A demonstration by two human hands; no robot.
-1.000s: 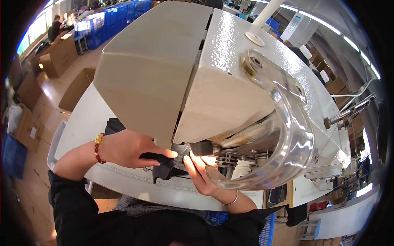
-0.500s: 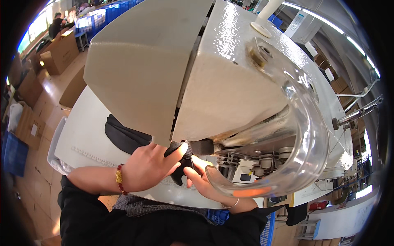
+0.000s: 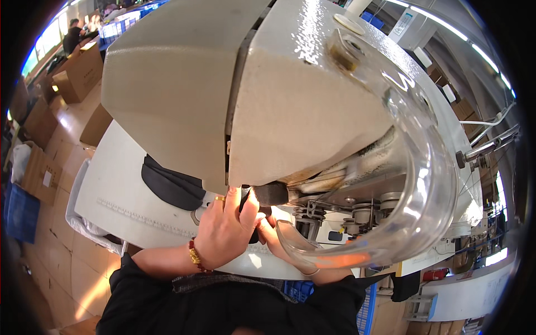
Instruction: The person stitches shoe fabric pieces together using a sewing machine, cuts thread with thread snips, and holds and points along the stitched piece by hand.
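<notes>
Under the cream head of a sewing machine [image 3: 307, 117], my left hand [image 3: 226, 231] is bent over a small black fabric piece [image 3: 254, 237], its fingertips close to the needle area. My right hand [image 3: 273, 240], partly behind a curved clear plastic guard [image 3: 427, 184], pinches the same piece from the right. Much of the fabric is hidden by my fingers and the machine head. A stack of black fabric pieces [image 3: 170, 184] lies on the white table [image 3: 117, 167] left of my left hand. The needle itself is out of sight.
Metal thread parts [image 3: 363, 218] sit under the machine arm at the right. A ruler scale [image 3: 139, 215] runs along the table's near side. A white-lined bin [image 3: 84, 218] adjoins the left edge. Cardboard boxes [image 3: 78, 75] and a seated person [image 3: 72, 36] are farther off.
My left hand has shifted right and turned more upright, covering more of the black piece. My right hand stays close by. The machine looks slightly shifted left as the view moves.
</notes>
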